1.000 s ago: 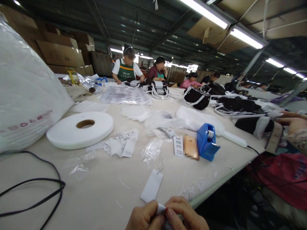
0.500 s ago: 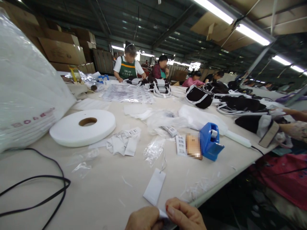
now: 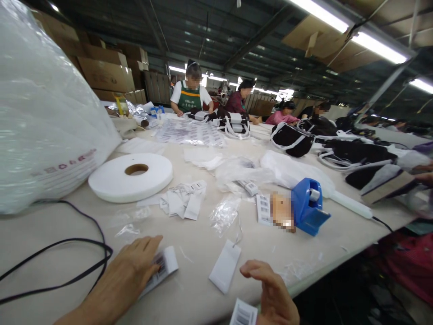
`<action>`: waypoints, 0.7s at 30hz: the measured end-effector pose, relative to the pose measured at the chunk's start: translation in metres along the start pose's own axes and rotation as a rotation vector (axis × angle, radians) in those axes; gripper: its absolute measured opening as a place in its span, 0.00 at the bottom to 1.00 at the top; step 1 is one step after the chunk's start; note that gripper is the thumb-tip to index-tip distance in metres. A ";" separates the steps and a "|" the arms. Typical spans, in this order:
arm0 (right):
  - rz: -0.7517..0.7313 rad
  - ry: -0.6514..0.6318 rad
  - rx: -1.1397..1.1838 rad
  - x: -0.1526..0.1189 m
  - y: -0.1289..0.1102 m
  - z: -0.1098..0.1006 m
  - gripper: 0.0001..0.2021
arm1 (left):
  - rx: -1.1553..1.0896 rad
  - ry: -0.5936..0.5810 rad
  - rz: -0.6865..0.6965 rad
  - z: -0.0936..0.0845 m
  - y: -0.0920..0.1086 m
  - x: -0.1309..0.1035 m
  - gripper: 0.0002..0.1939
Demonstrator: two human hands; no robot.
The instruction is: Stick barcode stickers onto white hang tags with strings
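A smooth, pale table (image 3: 192, 246) carried a thick, white, disc-shaped roll (image 3: 154, 180). At its near side, the left hand (image 3: 133, 268) arched over a curled paper label (image 3: 169, 262), thumb touching it; the right hand (image 3: 272, 289) bent its fingers just beside a flat barcode label (image 3: 242, 312). Whether either hand gripped, I could not tell. Between the hands lay a rectangular tag (image 3: 225, 267).

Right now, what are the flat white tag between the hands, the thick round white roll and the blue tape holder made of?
Flat white tag: probably card, matt, with straight, stiff-looking edges.
Thick round white roll: perhaps foam or fabric, dull, around a brown, cardboard-looking core.
Blue tape holder: likely plastic, smooth, slightly shiny.
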State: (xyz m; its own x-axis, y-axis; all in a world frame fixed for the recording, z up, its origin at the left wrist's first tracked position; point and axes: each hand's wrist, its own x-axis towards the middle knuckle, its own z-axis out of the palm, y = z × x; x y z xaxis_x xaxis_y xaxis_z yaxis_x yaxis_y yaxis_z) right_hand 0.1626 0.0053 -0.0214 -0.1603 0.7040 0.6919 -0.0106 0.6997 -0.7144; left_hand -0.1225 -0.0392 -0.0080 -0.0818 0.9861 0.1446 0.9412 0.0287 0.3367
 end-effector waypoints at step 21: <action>0.810 0.074 0.593 -0.026 -0.013 0.016 0.30 | -1.363 -0.525 -0.388 0.006 0.126 -0.003 0.08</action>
State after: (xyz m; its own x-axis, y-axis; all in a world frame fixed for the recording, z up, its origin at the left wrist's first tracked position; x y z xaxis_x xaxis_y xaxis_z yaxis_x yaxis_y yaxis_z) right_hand 0.1509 -0.0236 -0.0318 -0.2752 0.9607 -0.0350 -0.4188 -0.1525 -0.8952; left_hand -0.0023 -0.0374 0.0287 0.1539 0.9064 -0.3933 -0.1496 0.4148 0.8975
